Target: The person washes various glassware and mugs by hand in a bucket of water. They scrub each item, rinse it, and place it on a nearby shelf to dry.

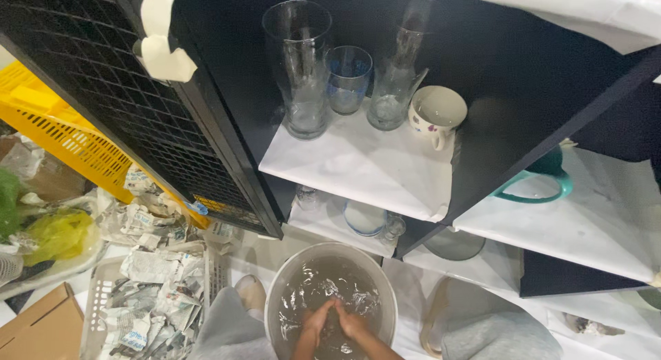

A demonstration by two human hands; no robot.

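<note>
A round metal basin (275,291) of water sits on the floor between my knees. Both hands are down in the water. My left hand (318,319) and my right hand (351,324) are pressed together around a clear item under the surface; I cannot make out what it is. Above the basin stands a dark cubby shelf (227,105) lined with white paper. On its upper shelf are a tall clear glass (300,71), a shorter tumbler (346,79), a clear carafe (399,78) and a white floral mug (435,113).
A teal cup (537,184) sits in the right cubby. Lower shelves hold a small glass (307,197), a blue-rimmed dish (364,217) and a grey glass plate (454,244). A yellow crate (62,136), crumpled newspaper in a white basket (148,284) and a cardboard box (41,329) lie left.
</note>
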